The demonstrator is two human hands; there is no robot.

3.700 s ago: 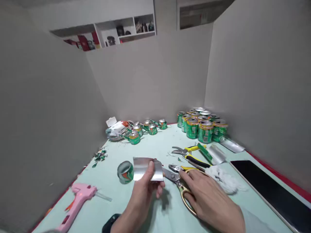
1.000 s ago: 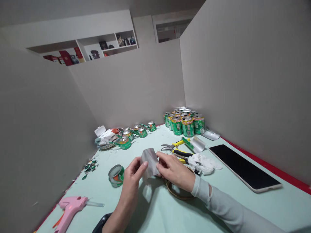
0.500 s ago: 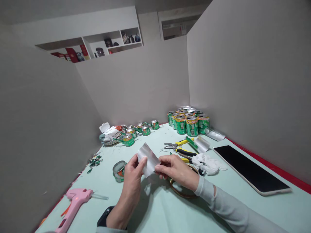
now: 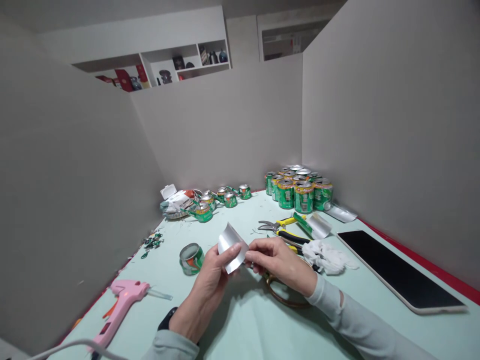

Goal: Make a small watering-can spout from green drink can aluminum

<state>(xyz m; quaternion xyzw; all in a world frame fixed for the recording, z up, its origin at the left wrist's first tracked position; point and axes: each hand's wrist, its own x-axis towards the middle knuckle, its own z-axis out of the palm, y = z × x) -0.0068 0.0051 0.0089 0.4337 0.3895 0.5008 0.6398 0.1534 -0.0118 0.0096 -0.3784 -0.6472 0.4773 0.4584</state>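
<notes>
Tabletop point(image 4: 243, 330), red edge at right, runs wide between pink glue gun point(image 4: 125, 302) and tablet point(image 4: 397, 270). Scissors point(image 4: 279, 299), in right hand point(image 4: 283, 261) earlier, now lie beneath it. Metal sheet point(image 4: 230, 242), silvery, curved, tilted, above tabletop: left hand point(image 4: 213, 270) grip clamped on it, right grip pinching its right corner.

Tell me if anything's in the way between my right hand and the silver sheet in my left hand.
Nothing visible. Your right hand's fingertips are right at the edge of the silver sheet, which your left hand holds. The gold handle loop shows below your right hand, not between.
</notes>
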